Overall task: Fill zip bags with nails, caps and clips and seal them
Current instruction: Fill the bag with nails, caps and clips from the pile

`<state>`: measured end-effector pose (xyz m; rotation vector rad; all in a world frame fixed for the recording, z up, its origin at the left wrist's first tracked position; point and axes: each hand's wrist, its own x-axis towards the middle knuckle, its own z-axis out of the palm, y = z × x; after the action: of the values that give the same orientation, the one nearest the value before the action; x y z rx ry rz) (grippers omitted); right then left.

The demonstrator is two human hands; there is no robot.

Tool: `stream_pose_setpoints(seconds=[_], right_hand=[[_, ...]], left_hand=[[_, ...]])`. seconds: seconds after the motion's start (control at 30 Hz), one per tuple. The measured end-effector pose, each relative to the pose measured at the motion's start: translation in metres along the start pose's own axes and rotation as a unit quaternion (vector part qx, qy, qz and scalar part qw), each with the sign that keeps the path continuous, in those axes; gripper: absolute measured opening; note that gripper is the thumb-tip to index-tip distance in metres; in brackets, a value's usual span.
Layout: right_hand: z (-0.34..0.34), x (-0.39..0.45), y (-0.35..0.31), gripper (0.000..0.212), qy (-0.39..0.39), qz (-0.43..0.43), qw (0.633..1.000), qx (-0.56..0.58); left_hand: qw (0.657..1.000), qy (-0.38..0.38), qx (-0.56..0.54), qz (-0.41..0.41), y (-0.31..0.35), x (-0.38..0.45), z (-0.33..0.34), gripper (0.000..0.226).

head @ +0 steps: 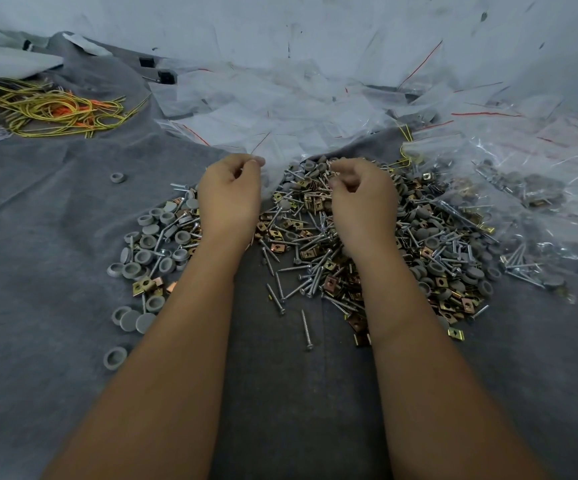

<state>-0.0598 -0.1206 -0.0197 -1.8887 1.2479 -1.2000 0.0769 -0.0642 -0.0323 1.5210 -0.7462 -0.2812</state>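
A wide heap of silver nails [310,271], grey round caps [149,242] and brass clips [317,206] lies on grey cloth. My left hand [230,195] hovers over the heap's left part, thumb and fingers pinching the edge of a clear zip bag [273,168] that hangs beside it. My right hand [362,199] is over the heap's middle, fingers curled around a few small metal pieces; exactly which pieces cannot be told. Empty zip bags [280,109] with red seal lines are piled behind the heap.
Filled bags [529,192] lie at the right. A tangle of yellow and orange wire ties [59,110] sits at the far left. A loose cap [118,177] and other stray caps [115,357] dot the grey cloth [55,306]. A scuffed white wall [315,26] closes the back.
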Motion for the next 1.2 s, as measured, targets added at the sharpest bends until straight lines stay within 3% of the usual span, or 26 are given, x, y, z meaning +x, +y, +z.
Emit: stream_pose_setpoints(seconds=[0.13, 0.3, 0.6, 0.8, 0.93, 1.03, 1.2], right_hand=[[0.000, -0.001, 0.004, 0.041, -0.086, -0.031, 0.986, -0.143], [0.004, -0.003, 0.007, 0.033, -0.151, -0.088, 0.924, -0.341], [0.003, -0.003, 0.004, 0.017, -0.110, -0.080, 0.944, -0.301], [-0.004, -0.002, -0.002, 0.018, -0.079, -0.105, 0.948, -0.290], [-0.004, -0.008, -0.016, 0.019, -0.204, -0.105, 0.956, -0.184], [-0.001, -0.012, -0.023, 0.026, -0.317, -0.114, 0.915, -0.221], [0.003, -0.015, -0.026, 0.029, -0.338, -0.142, 0.883, -0.292]], left_hand=[[1.000, -0.002, -0.008, -0.003, 0.001, 0.000, 0.000, 0.023], [1.000, -0.004, -0.001, -0.003, 0.001, 0.000, 0.001, 0.022], [1.000, -0.014, 0.006, 0.000, -0.001, 0.000, 0.003, 0.023], [1.000, -0.014, 0.006, 0.003, 0.000, 0.000, 0.003, 0.023], [1.000, -0.014, 0.002, 0.003, 0.000, 0.000, 0.002, 0.022], [1.000, -0.014, -0.002, 0.001, 0.000, 0.000, 0.002, 0.021], [1.000, -0.020, 0.001, -0.001, 0.002, -0.002, 0.001, 0.019]])
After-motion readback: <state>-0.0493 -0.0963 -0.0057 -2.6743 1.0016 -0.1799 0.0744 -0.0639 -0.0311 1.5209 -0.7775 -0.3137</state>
